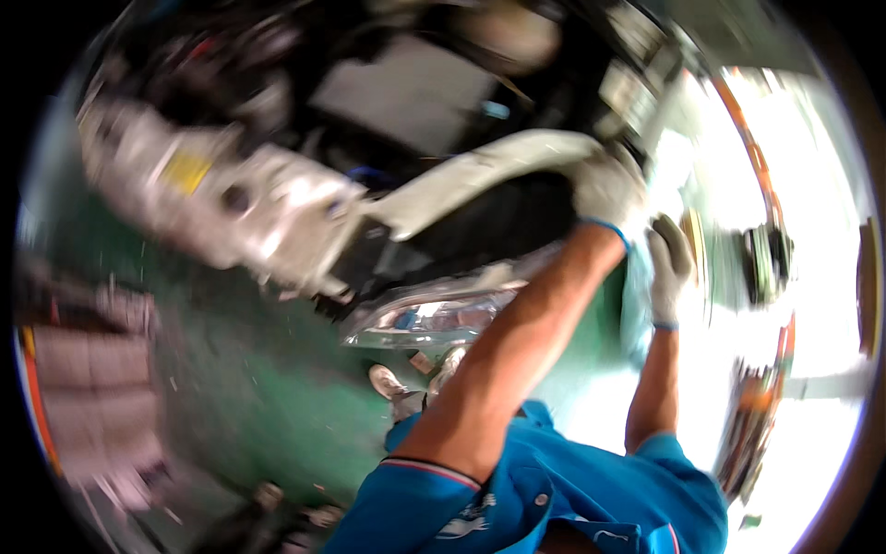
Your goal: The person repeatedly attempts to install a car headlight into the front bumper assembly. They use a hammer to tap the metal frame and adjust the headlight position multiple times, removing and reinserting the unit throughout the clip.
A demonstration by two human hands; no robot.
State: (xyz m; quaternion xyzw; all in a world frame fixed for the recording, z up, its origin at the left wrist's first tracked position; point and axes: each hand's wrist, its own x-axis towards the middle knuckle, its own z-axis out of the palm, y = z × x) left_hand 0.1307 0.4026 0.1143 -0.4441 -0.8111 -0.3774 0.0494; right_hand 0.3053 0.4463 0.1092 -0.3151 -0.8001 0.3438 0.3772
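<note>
My left hand (607,187), in a white glove with a blue cuff, is at the far end of a curved pale car body strip (489,175). Its fingers are blurred and partly hidden, so its grip is unclear. To the right, my gloved right hand (672,268) is raised with fingers stretched out and nothing visible in it. Below the strip and beside my left forearm is a clear-lensed car headlight (434,314); how it is held up does not show. A dark gap separates it from the strip.
The open engine bay holds a grey box-like part (406,92). A dented pale metal front panel (240,198) with a yellow label extends left. Green floor (240,360) lies below. Stacked brown boxes (97,397) stand left, and an orange-edged rack (752,148) right.
</note>
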